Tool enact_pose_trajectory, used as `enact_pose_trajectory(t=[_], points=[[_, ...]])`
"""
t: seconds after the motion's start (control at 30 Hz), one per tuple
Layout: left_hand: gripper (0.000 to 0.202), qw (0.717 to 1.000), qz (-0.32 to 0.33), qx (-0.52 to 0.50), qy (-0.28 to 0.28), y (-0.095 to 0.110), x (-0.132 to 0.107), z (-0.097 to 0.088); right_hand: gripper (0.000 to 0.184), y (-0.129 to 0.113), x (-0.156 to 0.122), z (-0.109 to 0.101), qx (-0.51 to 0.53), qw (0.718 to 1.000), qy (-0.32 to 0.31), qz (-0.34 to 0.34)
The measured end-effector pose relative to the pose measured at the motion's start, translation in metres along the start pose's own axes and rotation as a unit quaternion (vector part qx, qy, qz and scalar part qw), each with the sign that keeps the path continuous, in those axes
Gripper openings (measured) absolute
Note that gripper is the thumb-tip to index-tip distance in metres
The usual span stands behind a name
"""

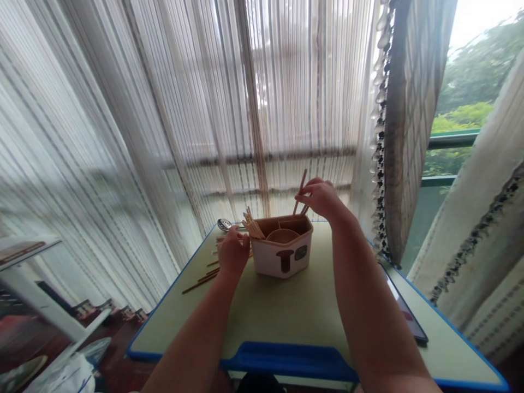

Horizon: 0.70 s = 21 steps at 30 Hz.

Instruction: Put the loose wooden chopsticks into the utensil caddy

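A white and brown utensil holder [265,262] with several compartments stands on the table. Light wooden sticks, probably chopsticks [252,225], lean in its left compartment. My left hand [233,254] is curled against the holder's left side, thumb near the rim; its other fingers are partly hidden. Above the holder's back right compartment, my right hand [321,197] pinches a brown chopstick [300,192], held upright and slightly tilted. A second stick shows below its fingers, with the lower ends at the compartment. More chopsticks [200,283] lie on the table beside and beyond my left hand.
A slotted metal spoon [224,224] lies at the table's back left edge. On the right, a tablet [403,305] rests under my right forearm's outer side. The pale table [282,316] has a blue rim. Sheer curtains [204,109] hang just behind it.
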State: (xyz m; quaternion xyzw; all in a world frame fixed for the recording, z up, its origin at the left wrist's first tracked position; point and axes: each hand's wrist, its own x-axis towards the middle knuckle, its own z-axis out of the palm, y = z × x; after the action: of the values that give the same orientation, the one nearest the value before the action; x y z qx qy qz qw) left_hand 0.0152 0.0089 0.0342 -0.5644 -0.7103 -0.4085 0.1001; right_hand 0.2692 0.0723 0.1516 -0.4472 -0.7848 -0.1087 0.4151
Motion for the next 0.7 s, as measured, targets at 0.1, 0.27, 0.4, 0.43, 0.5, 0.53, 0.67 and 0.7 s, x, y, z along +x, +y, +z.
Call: enact_pose_trajectory(t=[0.1,0.27,0.4,0.43,0.5,0.53,0.67,0.7], points=[[0.034,1.000,0.000,0.011,-0.005,0.000,0.001,0.001,0.026,0.002,-0.001,0.004,-0.039,0.998,0.035,0.034],[0.034,1.000,0.003,0.019,-0.017,-0.002,0.002,0.002,0.063,0.002,0.001,-0.001,-0.011,0.992,0.108,0.062],[0.033,0.999,0.000,0.027,-0.029,-0.004,0.004,0.003,0.038,0.002,0.003,-0.002,0.042,0.996,0.023,0.068],[0.033,0.999,-0.002,0.029,-0.032,-0.005,0.005,0.003,0.036,0.003,0.003,0.002,0.054,0.995,0.012,0.082],[0.032,0.999,-0.003,0.031,-0.036,-0.006,0.007,0.003,0.049,0.006,0.005,0.013,0.096,0.988,0.017,0.123],[0.032,0.999,-0.002,0.030,-0.036,-0.006,0.008,0.004,0.064,0.007,0.006,0.020,0.130,0.980,0.028,0.149],[0.032,0.999,0.000,0.031,-0.033,-0.007,0.012,0.007,0.095,0.013,0.012,0.054,0.300,0.919,0.080,0.245],[0.032,0.999,-0.002,0.032,-0.033,-0.006,0.013,0.007,0.091,0.013,0.014,0.061,0.333,0.900,0.098,0.265]])
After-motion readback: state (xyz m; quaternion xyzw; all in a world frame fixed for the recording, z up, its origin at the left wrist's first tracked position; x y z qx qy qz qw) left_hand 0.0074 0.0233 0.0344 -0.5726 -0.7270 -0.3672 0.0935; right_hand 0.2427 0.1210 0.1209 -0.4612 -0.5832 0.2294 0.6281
